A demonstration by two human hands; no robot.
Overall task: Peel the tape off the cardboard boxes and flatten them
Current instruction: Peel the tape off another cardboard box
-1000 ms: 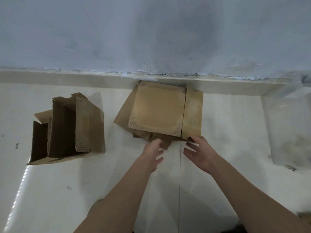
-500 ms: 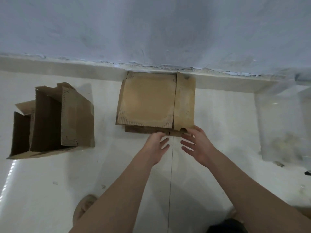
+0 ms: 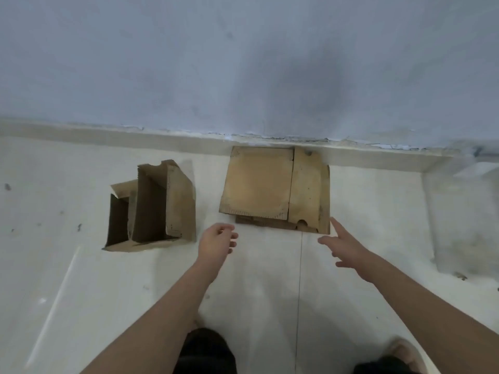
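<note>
A stack of flattened brown cardboard lies on the white floor against the base of the wall, squared up. To its left stand two open cardboard boxes, nested side by side with their dark insides showing. My left hand hovers just short of the stack's near left corner, fingers loosely curled, holding nothing. My right hand is off the stack's near right corner, fingers spread, index finger pointing at the corner without touching it.
The grey wall and its skirting ledge run across the back. A clear plastic bag or bin sits at the right. My knees and a foot show at the bottom edge.
The flattened stack was pushed straight against the wall. Both hands have since drawn back from its near edge and moved apart.
</note>
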